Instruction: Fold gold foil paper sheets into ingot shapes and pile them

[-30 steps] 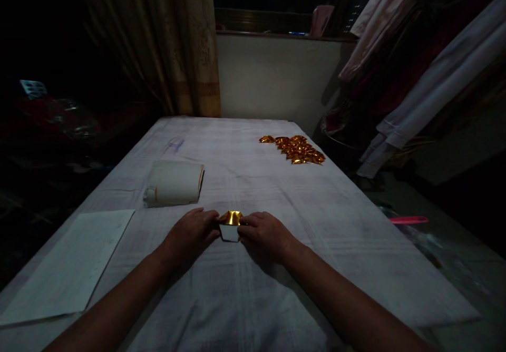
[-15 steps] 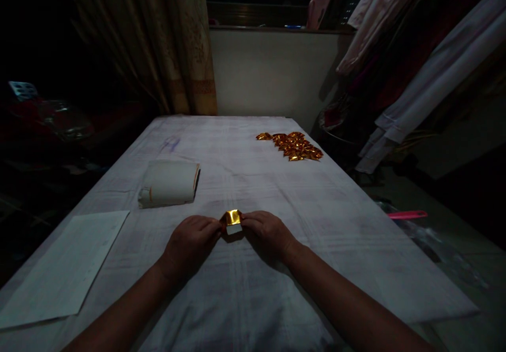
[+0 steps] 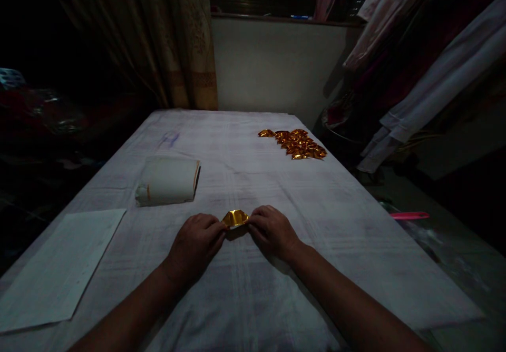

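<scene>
Between my two hands, close above the table, is a small folded gold foil paper (image 3: pixel 236 218). It is wide in the middle and tapers to a point at either end, and a sliver of white shows at its lower edge. My left hand (image 3: pixel 198 242) pinches the left tip between thumb and fingers. The right tip sits in the closed fingers of my right hand (image 3: pixel 273 232). Farther back on the right lies a pile of similar folded gold foil pieces (image 3: pixel 298 145).
A pale checked cloth covers the table (image 3: pixel 245 178). To the left are a folded grey-white bundle (image 3: pixel 169 181) and a flat white sheet (image 3: pixel 65 265). Clothes (image 3: pixel 430 72) hang beyond the right edge, and a pink handle (image 3: pixel 410 215) juts out low there. A curtain (image 3: pixel 190 46) hangs behind.
The foil paper's boxy middle, with a white face towards me, now looks flatter and wider, its ends drawn into points. My hands have moved slightly apart. The view has shifted a little.
</scene>
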Tool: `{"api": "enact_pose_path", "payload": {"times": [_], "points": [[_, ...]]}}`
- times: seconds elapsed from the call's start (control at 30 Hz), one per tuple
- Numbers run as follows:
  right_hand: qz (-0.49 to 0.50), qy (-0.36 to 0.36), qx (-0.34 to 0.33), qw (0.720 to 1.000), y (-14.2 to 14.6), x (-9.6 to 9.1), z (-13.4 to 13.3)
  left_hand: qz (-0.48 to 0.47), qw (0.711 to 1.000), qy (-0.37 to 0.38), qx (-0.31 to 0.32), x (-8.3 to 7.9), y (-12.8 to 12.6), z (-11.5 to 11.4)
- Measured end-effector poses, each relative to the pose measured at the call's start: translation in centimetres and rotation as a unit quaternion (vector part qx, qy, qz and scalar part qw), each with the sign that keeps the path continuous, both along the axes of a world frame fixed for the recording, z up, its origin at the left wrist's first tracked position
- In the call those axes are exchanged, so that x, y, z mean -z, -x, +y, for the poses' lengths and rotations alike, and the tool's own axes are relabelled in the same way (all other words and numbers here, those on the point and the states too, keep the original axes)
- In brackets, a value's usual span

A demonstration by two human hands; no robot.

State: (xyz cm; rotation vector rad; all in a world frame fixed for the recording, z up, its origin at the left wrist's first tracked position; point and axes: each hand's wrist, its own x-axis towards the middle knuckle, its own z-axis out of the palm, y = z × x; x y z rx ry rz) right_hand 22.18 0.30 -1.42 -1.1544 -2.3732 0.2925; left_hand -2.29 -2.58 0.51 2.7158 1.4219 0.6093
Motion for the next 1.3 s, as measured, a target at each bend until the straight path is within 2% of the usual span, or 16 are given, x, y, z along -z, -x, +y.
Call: {"api": "enact_pose_path", "payload": {"times": [0.17,0.27,0.5,0.73,1.0,1.3], "points": [[-0.074,0.091,0.064,0.991,0.8,-1.6,0.9,-0.001,0.996,0.068,-0.063,-0.7,-0.4,0.4],[-0.088,0.117,0.1,0.984,1.5,-2.2,1.1,0.004,0.99,0.092,-0.102,-0.9,-0.7,0.7],[-0.094,0.109,0.13,0.981,2.1,-2.0,0.6,0.017,0.987,0.101,-0.127,-1.1,-1.2,0.9],[-0.105,0.064,0.142,0.982,2.4,-1.4,0.3,0.0,0.985,0.093,-0.144,-1.1,-1.4,1.2],[-0.13,0.132,0.166,0.969,2.6,-3.1,0.1,0.002,0.985,0.101,-0.14,-1.2,-1.3,1.3],[-0.131,0.114,0.155,0.973,2.5,-2.7,0.4,0.027,0.984,0.089,-0.152,-1.0,-1.6,1.2]]}}
